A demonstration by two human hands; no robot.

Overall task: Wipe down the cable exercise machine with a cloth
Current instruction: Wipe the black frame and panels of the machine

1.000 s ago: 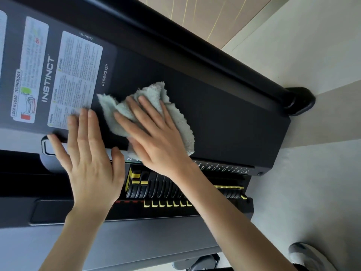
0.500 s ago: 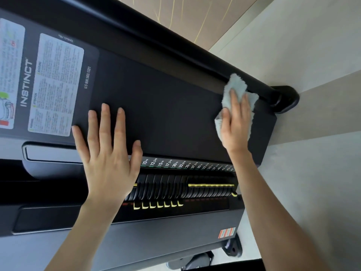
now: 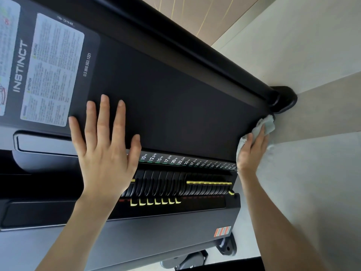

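The cable machine's black shroud panel (image 3: 175,106) runs across the view, with the weight stack (image 3: 187,184) and its kg scale below it. My left hand (image 3: 105,153) lies flat on the panel with fingers spread, beside the white instruction label. My right hand (image 3: 252,151) presses a pale grey-green cloth (image 3: 267,124) against the panel's far lower end, near the floor. The cloth is bunched under and beyond the fingers, and part of it is hidden by the hand.
A thick black tube (image 3: 195,55) runs along the panel's top edge to a black foot (image 3: 283,98) on the pale floor (image 3: 312,173). Another bracket foot (image 3: 226,247) sits at the frame's lower corner. Wood-look wall panelling (image 3: 195,12) stands behind.
My right hand slid the cloth along the panel from its middle to its far end by the floor. My left hand shifted a little along the panel and stays flat.
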